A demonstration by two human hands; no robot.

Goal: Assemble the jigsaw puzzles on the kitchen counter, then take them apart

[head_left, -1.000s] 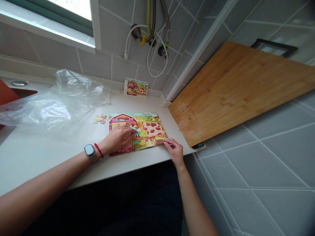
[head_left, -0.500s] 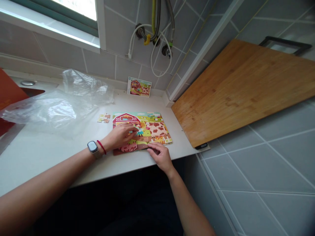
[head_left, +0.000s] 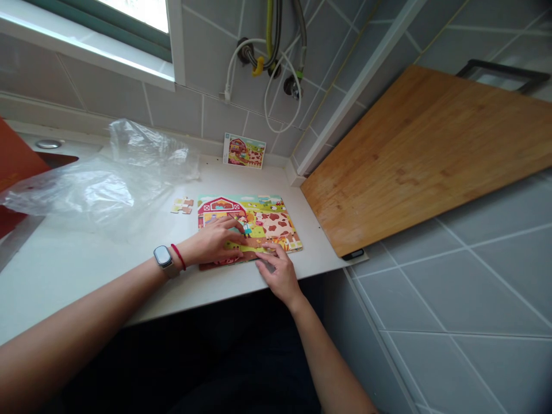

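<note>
Multicoloured puzzle (head_left: 276, 224), one; right hand (head_left: 282, 277), shifted from its corner to the near edge, beside left hand (head_left: 213, 240); both hands' fingers bent, grip unclear.

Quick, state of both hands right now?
Left hand: fingers bent, on the puzzle; can't tell if it grips a piece.
Right hand: fingers at the puzzle's near edge; grip can't be told.

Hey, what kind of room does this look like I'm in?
Probably a kitchen or utility corner: there's a white counter along a tiled wall, hoses and valves coming out above it, and a large wooden board leaning at the right.
</note>
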